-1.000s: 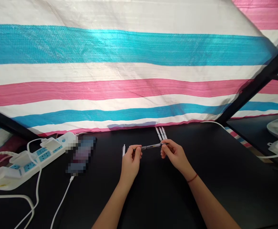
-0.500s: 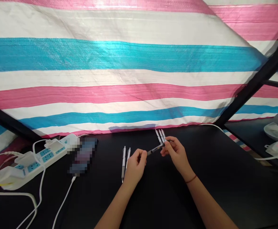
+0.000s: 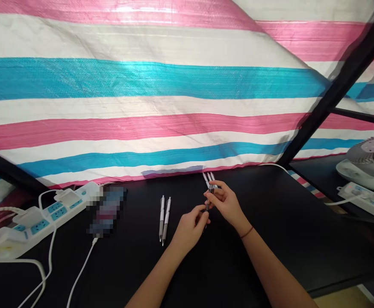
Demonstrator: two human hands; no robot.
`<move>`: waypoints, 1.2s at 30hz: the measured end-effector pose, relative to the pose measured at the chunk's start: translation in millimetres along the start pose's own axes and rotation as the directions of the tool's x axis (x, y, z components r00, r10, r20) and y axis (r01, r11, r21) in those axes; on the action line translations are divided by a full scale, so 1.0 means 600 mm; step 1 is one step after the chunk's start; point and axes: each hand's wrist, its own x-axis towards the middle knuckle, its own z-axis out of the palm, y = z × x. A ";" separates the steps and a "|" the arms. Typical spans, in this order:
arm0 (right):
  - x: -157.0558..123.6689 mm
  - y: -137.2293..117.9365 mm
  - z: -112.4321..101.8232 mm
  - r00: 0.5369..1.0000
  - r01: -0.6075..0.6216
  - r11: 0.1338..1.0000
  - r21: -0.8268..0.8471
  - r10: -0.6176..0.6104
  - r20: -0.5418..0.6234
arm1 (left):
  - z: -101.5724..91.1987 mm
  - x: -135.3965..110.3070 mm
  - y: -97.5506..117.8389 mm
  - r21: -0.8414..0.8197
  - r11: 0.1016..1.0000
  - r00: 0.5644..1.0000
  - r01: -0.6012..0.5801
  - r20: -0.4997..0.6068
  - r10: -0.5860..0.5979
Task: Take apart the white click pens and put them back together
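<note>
Between my two hands is a slim pen [image 3: 207,204], dark and partly clear, held nearly upright and mostly covered by fingers. My left hand [image 3: 193,224] pinches its lower part, and my right hand [image 3: 223,201] grips the upper part with the fingertips. Just beyond my right hand lie several white pens [image 3: 210,177], their near ends hidden behind it. To the left of my left hand, two white pens with grey grips [image 3: 164,220] rest side by side on the black table [image 3: 135,265].
At the left, a white power strip [image 3: 50,220] carries plugs and loose cables. A pixelated phone [image 3: 108,211] with a white charging cable [image 3: 80,267] lies beside it. Striped sheeting [image 3: 161,128] hangs behind the table. A fan [image 3: 369,158] and another power strip [image 3: 364,199] are at the right.
The held pen has turned from slanting sideways to nearly upright, and my hands have come closer together. The view has shifted right, and both white pens on the left now show fully.
</note>
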 end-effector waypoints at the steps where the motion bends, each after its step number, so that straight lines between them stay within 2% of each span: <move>1: -0.001 0.001 0.000 1.000 -0.003 1.000 0.002 0.003 0.004 | 0.000 0.000 -0.002 -0.009 1.000 1.000 0.003 0.000 -0.003; 6: -0.002 0.005 -0.005 0.995 -0.029 0.999 -0.014 0.030 0.091 | 0.005 0.000 -0.009 -0.040 0.999 0.999 -0.002 0.038 0.003; 13: 0.000 0.004 -0.010 0.992 -0.074 0.997 -0.015 0.075 0.097 | 0.007 -0.002 -0.002 -0.042 0.999 0.999 0.018 0.045 -0.016; 17: 0.002 0.005 -0.010 0.995 -0.095 0.995 0.008 0.095 0.033 | 0.008 -0.002 -0.001 -0.056 0.998 0.999 0.006 0.036 -0.004; 21: 0.002 0.007 -0.010 0.996 -0.077 0.997 0.013 0.076 0.050 | 0.008 -0.002 -0.006 -0.038 0.999 0.999 -0.017 0.033 0.018; 25: 0.000 0.005 -0.008 0.998 -0.055 0.998 0.016 0.055 0.000 | 0.007 -0.002 -0.009 -0.039 0.999 0.999 -0.016 0.032 0.017; 36: 0.000 0.004 -0.007 1.000 -0.004 1.000 0.030 0.005 -0.030 | 0.004 -0.001 -0.010 0.067 0.995 0.997 -0.075 0.023 0.074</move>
